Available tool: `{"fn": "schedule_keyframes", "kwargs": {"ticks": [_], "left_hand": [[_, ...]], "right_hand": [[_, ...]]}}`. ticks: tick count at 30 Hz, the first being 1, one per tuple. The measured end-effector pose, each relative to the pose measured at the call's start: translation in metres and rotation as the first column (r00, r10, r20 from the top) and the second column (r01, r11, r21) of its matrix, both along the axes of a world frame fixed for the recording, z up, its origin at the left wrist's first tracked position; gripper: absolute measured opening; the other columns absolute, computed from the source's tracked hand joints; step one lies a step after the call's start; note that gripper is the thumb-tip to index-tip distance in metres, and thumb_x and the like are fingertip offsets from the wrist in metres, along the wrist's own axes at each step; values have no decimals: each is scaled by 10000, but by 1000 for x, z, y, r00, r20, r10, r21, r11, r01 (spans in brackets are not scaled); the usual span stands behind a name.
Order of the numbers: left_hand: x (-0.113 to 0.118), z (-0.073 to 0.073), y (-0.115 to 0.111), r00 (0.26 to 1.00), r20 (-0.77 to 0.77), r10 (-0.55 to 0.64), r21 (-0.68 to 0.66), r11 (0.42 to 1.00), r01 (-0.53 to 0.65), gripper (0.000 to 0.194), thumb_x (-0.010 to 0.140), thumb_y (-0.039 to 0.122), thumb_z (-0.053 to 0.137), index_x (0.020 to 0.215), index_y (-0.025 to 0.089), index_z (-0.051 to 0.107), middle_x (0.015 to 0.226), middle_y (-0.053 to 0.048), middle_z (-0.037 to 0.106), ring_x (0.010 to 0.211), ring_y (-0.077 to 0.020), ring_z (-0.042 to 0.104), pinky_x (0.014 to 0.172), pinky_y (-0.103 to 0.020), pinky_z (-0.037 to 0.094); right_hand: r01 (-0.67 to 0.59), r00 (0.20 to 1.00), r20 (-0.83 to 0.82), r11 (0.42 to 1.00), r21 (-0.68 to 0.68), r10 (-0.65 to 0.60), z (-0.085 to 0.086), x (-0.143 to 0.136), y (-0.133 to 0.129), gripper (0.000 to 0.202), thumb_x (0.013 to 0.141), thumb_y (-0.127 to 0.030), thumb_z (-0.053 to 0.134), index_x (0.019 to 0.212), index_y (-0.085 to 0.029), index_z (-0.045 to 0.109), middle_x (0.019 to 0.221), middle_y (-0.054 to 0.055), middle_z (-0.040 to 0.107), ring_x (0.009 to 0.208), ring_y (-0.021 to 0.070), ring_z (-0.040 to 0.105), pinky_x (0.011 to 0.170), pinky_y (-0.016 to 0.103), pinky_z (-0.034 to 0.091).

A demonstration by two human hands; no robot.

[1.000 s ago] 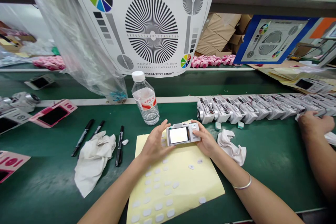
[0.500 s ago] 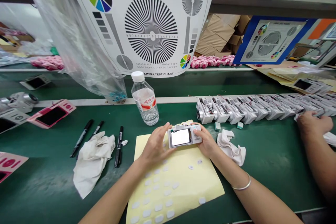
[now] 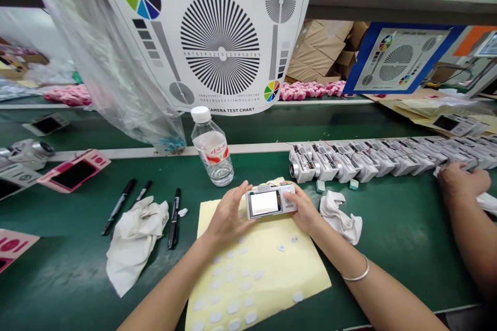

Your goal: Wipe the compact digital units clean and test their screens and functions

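A small white digital camera is held between my two hands, its lit, mostly white screen facing me. My left hand grips its left end, thumb along the bottom corner and fingers at the top. On the other end, my right hand is closed, with the thumb on the buttons beside the screen. Below them lies a yellow backing sheet bearing several small white stickers. Straight ahead hangs a printed camera test chart.
A water bottle stands behind my left hand. Markers and a white cloth lie at left, another cloth at right. A row of open camera bodies lines the back right, where a co-worker's hand reaches in.
The whole view has shifted slightly, so things appear a little farther left. Both hands keep their hold on the camera, and its screen stays lit.
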State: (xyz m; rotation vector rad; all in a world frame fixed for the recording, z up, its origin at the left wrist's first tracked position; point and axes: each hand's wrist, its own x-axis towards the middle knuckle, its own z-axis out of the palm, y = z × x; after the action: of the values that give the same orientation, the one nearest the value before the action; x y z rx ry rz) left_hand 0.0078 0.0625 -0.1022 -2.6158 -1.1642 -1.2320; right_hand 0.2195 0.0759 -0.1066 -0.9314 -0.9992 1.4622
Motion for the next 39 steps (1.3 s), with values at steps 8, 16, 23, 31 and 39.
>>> {"fn": "schedule_keyframes", "kwargs": {"ticks": [8,16,23,31,39], "left_hand": [[0,1,-1,1000,2,3,-7,1000,-3,859,744,352,645,1394,225,97,1168,-153,597,1069,-278,572,868,-439,476],[0,0,-1,1000,3,1,-14,1000,-1,874,732,323,656,1394,228,94,1176,-149,592,1078,-277,569,883,-439,468],[0,0,0,1000,3,2,-24,1000,-2,878,727,323,659,1393,222,95,1170,-155,595,1078,-279,568,879,-440,470],[1,2,-1,1000,-8,9,-36,999,-9,887,725,305,662,1394,235,84,1170,-147,595,1082,-277,566,877,-438,472],[0,1,-1,1000,0,1,-32,999,-1,871,736,315,652,1395,229,88,1170,-149,594,1081,-277,565,877,-440,472]], "right_hand": [[27,1000,-2,999,-16,-27,2,-2,0,193,612,-255,631,776,-345,676,803,-43,728,801,226,690,624,331,513],[36,999,-26,999,-39,-37,1,-2,0,184,608,-263,646,768,-348,678,772,-49,725,774,222,689,620,327,506],[-8,996,-89,995,-95,-1,2,-3,-1,160,607,-283,664,764,-318,665,788,-33,720,754,210,677,632,323,490],[-13,984,-179,989,-148,-14,5,-7,-2,240,559,-266,695,789,-248,629,796,-27,695,732,187,635,644,291,465],[-21,976,-216,986,-168,-15,5,-8,-2,246,543,-259,710,776,-242,635,768,-30,682,700,176,608,642,279,440]]}}
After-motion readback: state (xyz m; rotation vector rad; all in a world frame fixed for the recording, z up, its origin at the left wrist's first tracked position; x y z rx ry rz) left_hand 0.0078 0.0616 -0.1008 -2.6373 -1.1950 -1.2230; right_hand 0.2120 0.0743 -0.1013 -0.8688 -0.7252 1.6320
